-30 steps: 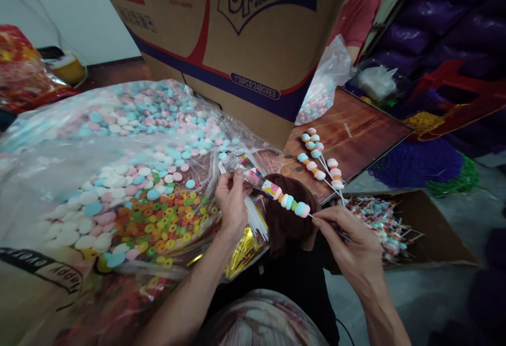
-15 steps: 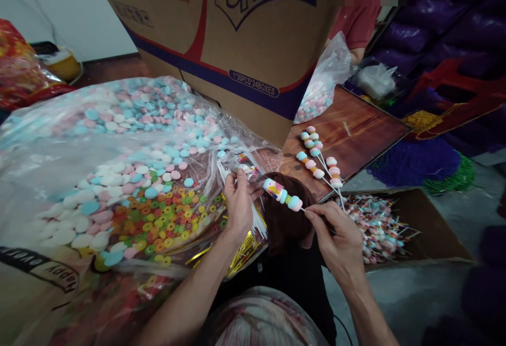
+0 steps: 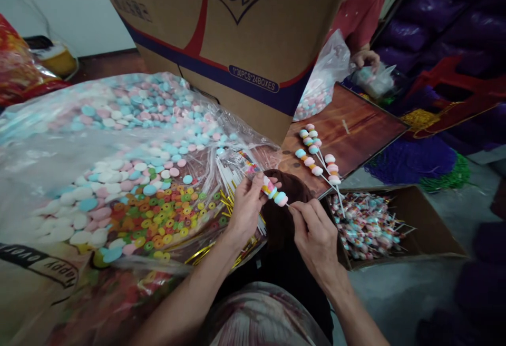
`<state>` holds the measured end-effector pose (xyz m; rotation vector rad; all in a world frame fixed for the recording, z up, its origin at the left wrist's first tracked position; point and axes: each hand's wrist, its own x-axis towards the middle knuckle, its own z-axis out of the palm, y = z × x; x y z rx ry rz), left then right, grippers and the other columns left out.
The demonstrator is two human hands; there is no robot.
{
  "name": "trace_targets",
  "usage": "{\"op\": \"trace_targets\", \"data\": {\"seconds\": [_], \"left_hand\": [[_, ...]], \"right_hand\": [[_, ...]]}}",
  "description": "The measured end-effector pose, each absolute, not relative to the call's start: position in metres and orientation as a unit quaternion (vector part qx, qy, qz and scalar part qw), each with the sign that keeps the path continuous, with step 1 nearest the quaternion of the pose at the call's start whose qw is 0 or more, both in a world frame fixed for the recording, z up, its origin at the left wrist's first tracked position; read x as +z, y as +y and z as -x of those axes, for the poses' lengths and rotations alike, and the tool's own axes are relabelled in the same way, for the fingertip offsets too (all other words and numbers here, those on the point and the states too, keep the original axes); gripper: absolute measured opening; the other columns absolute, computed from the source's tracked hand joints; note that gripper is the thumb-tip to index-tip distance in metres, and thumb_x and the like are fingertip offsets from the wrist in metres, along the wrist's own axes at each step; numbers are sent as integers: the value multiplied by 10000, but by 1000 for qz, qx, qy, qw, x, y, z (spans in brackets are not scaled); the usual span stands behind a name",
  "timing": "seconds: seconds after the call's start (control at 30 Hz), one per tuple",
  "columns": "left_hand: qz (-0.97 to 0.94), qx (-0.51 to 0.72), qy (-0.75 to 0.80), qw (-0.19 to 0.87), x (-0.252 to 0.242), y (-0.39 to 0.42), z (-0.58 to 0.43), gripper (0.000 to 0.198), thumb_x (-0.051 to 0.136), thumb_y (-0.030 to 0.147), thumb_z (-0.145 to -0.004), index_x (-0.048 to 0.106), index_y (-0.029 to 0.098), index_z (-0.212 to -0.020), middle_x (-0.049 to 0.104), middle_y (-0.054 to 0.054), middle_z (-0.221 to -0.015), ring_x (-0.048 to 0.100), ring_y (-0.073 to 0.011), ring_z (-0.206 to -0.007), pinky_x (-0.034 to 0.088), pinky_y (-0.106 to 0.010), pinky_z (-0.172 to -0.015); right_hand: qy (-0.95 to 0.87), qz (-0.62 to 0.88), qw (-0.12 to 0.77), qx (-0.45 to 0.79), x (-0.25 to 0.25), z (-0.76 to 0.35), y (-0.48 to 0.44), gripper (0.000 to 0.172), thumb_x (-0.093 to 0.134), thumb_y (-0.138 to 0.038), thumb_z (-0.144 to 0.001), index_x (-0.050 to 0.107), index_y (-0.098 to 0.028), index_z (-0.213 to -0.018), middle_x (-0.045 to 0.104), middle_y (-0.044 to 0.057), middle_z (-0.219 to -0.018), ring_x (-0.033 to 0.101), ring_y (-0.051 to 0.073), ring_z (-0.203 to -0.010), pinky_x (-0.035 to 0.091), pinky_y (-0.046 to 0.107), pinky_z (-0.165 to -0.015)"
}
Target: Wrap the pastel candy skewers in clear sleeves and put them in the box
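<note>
My right hand (image 3: 316, 235) pinches the thin stick of a candy skewer (image 3: 280, 198), threaded with pastel puffs and a gummy ring. Its upper end sits inside a small printed clear wrapper (image 3: 268, 185). That wrapper is held between the thumb and fingers of my left hand (image 3: 248, 204). Beyond my left hand lie a stack of printed wrappers (image 3: 248, 164) and a bundle of white sticks (image 3: 229, 172). Gold twist ties (image 3: 197, 254) are below, partly hidden by my left arm. Several unwrapped candy skewers (image 3: 309, 162) rest on the table to the right.
Pastel candies (image 3: 150, 109) and gummy rings (image 3: 162, 219) fill clear plastic on the left. A large carton (image 3: 213, 35) stands behind. At right, an open box (image 3: 430, 225) holds wrapped skewers. Across the table (image 3: 356, 109), a co-worker's hand (image 3: 366, 59) is at a plastic bag (image 3: 375, 80).
The skewer has moved left and slightly down with my right hand, and its upper end is deeper in the wrapper and my left hand's grasp. A co-worker's hand has come to the bag.
</note>
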<state>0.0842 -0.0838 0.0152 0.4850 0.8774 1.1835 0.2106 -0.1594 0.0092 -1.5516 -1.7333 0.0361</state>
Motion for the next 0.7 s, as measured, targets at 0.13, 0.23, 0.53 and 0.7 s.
{"op": "trace_targets", "data": {"seconds": [0.13, 0.23, 0.53, 0.7], "left_hand": [[-200, 555, 387, 709, 14, -77, -79, 395, 790, 455, -714, 624, 141, -888, 737, -86, -841, 734, -232, -841, 553, -308, -738], [-195, 556, 377, 715, 13, -75, -78, 391, 790, 463, -713, 625, 146, -873, 738, -86, -816, 737, -242, -842, 552, -312, -734], [-191, 534, 366, 738, 7, -78, -78, 387, 765, 483, -735, 636, 139, -858, 735, -96, -834, 734, -267, -865, 556, -318, -689], [-212, 530, 378, 729, 4, -75, -76, 431, 742, 543, -730, 629, 139, -832, 727, -92, -808, 732, -250, -816, 556, -327, -700]], "right_hand": [[-678, 619, 395, 41, 12, -202, -166, 157, 491, -150, -960, 633, -180, -903, 539, 21, -730, 544, 130, -639, 473, 252, -636], [-650, 630, 418, 72, 15, -203, -167, 155, 500, -166, -956, 631, -186, -874, 551, 20, -738, 548, 135, -656, 469, 261, -643], [-584, 652, 436, 209, 12, -200, -157, 214, 502, -248, -940, 628, -193, -776, 603, 2, -681, 564, 143, -627, 446, 268, -608], [-581, 655, 431, 219, 13, -207, -155, 213, 496, -242, -941, 607, -192, -767, 596, 3, -695, 566, 144, -641, 446, 269, -621]]}}
